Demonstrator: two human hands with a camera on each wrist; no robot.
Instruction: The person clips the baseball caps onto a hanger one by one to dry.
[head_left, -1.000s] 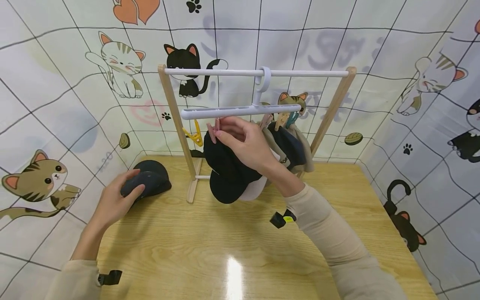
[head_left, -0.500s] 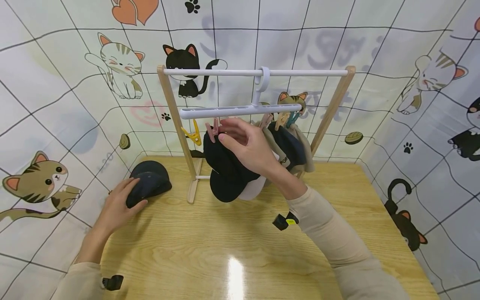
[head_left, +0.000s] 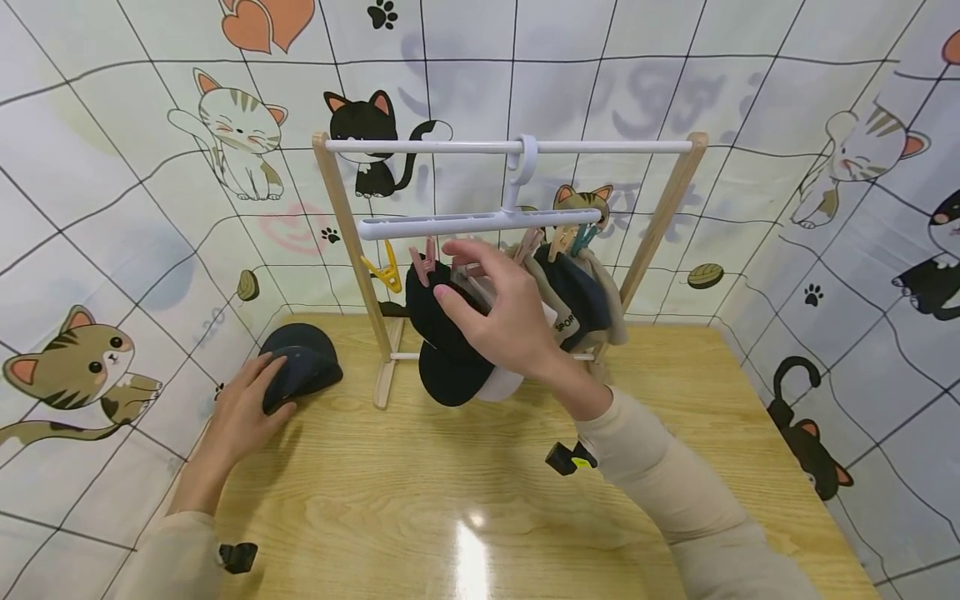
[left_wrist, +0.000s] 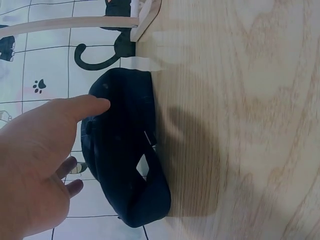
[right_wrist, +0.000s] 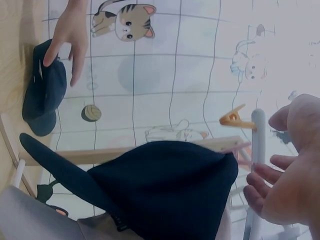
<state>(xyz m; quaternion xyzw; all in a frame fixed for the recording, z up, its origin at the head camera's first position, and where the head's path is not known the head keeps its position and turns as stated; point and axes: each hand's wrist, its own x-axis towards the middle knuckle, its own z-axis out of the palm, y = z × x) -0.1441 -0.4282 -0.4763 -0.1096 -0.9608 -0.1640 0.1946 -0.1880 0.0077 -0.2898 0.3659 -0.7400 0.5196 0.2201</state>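
A dark navy cap lies on the table at the left. My left hand is over its near left side, fingers and thumb spread; in the left wrist view the thumb overlaps the cap, though contact is unclear. On the white hanger, a pink clip pinches a black cap by its back edge. My right hand hovers just right of that clip, thumb and fingers apart, holding nothing. The right wrist view also shows this hand free of the black cap.
A yellow clip hangs bare at the hanger's left end. Several caps, including a navy one, hang to the right on other clips. The hanger hooks on a white rod between wooden posts. Patterned walls enclose the wooden table.
My right hand has let go of the pink clip and drawn slightly right, its fingers spreading. My left hand has moved a little right and down beside the navy cap.
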